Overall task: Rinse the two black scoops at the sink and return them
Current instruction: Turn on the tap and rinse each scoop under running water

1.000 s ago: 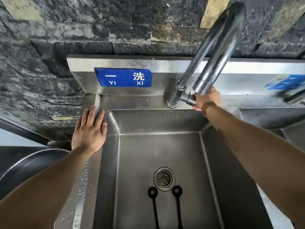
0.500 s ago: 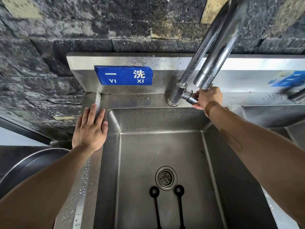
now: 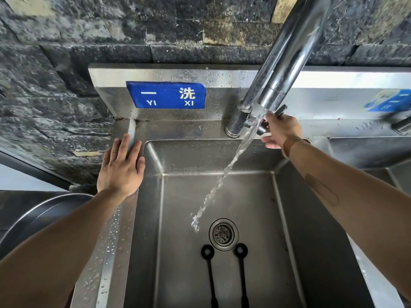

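Note:
Two black scoops lie side by side on the floor of the steel sink (image 3: 311,230), round heads near the drain: the left scoop (image 3: 208,258) and the right scoop (image 3: 242,256), handles running toward me. My right hand (image 3: 281,130) grips the tap handle (image 3: 280,109) at the base of the tall chrome faucet (image 3: 287,56). Water (image 3: 224,174) streams from the spout and lands just left of the drain (image 3: 223,234), beyond the scoops. My left hand (image 3: 121,167) rests flat, fingers apart, on the sink's left rim.
A blue sign (image 3: 165,94) is fixed to the steel backsplash under a dark stone wall. A large steel basin (image 3: 40,216) sits at lower left. A second sink compartment (image 3: 378,156) adjoins on the right, with another tap at the far right edge.
My right hand has turned the tap handle, and water now runs from the spout into the sink. The left hand and both scoops have stayed where they were.

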Demonstrator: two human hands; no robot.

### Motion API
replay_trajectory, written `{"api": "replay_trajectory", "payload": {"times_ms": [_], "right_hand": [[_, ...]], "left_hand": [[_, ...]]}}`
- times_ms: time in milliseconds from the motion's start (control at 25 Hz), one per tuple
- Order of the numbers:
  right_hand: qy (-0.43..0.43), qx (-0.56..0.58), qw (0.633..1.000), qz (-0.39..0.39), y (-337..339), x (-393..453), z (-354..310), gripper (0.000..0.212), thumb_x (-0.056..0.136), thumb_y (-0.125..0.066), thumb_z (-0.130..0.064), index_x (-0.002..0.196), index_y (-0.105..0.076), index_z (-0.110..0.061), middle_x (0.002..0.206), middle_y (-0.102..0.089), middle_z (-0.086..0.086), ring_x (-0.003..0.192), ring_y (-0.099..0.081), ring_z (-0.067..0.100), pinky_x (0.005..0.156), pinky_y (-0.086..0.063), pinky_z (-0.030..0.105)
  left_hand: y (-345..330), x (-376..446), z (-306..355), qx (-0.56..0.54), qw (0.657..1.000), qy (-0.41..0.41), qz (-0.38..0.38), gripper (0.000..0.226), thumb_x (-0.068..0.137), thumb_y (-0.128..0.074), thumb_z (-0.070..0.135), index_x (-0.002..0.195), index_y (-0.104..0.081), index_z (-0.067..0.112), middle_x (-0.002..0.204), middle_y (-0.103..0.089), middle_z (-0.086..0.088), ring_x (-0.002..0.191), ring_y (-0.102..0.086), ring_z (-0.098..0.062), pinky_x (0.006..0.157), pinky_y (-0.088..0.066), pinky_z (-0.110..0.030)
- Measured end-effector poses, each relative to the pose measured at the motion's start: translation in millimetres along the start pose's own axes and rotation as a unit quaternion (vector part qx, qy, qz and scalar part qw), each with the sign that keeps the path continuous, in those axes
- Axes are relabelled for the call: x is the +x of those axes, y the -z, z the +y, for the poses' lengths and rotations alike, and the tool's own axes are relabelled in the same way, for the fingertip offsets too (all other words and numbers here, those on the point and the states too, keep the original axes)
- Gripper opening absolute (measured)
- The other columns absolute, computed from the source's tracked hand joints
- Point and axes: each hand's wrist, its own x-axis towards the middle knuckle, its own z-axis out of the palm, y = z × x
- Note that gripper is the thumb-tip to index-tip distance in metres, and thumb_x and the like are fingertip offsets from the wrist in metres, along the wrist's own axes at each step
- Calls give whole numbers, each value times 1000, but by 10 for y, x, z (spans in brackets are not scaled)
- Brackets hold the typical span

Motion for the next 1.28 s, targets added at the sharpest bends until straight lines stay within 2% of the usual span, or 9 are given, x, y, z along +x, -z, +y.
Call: {"api": "replay_trajectory", "payload": {"times_ms": [240,400,560,680,760,1000,1080,1160,1280], "right_hand": [[-16,-42,996,-79,-18,-343,707,28,87,-54,-47,92,-65,-23,96,-72,4,80,-73,22,71,-63,39],[-35,-81,986,-143,-180,-732,1382,23,88,-54,-36,95,-69,-21,94,-72,6,76,-71,23,71,-62,40],[-67,-147,962,-220,-374,-1052,2024,24,88,-56,-29,99,-70,-13,88,-70,9,80,-67,27,79,-60,45],[-80,-205,932,-289,-537,-1261,2462,29,90,-60,-33,114,-67,-18,111,-69,10,99,-66,29,86,-54,34],[-97,-224,918,-311,-657,-1377,2721,35,89,-61,-33,122,-63,-23,111,-67,8,90,-62,24,71,-49,26],[-133,-217,897,-363,-1138,-1549,3424,37,85,-66,-15,122,-63,-10,110,-68,12,89,-60,22,69,-47,23],[-129,-214,905,-344,-1264,-1598,3580,33,82,-69,-13,115,-67,-9,93,-64,9,82,-57,20,60,-43,21],[-137,-201,909,-337,-1392,-1630,3687,28,80,-70,-11,108,-69,-10,90,-63,8,83,-57,19,69,-49,28],[-165,-172,918,-318,-1515,-1694,3780,19,78,-71,-13,92,-64,-23,88,-69,5,75,-62,21,58,-52,31]], "left_hand": [[171,-71,134,75,996,-48,18,46,99,-37,32,137,-44,7,145,-38,-15,138,-32,-37,114,-25,-56],[257,-366,514,125,986,-109,22,36,86,-61,18,118,-59,1,123,-55,-19,118,-49,-40,108,-37,-54],[-21,-1121,1007,161,963,-158,-144,34,78,-65,16,111,-68,12,120,-63,-13,122,-50,-35,115,-29,-51],[-357,-1698,1249,78,957,-77,-270,25,90,-53,25,111,-65,17,115,-65,-5,115,-55,-27,106,-37,-40],[-588,-2020,1362,-2,948,6,-319,23,92,-50,24,106,-67,16,110,-68,-6,109,-61,-27,97,-45,-37],[-1262,-2540,1618,-189,861,214,-422,19,89,-59,25,105,-68,19,110,-70,-7,108,-63,-26,95,-51,-40],[-1382,-2587,1717,-225,836,242,-438,26,84,-62,34,107,-64,21,111,-68,-5,107,-62,-26,95,-50,-41],[-1501,-2627,1810,-246,820,259,-448,31,81,-62,39,106,-63,20,111,-69,-7,105,-63,-28,93,-51,-40],[-1609,-2682,1908,-201,849,233,-430,31,84,-55,38,110,-61,21,116,-67,-7,110,-61,-31,94,-49,-40]]}}
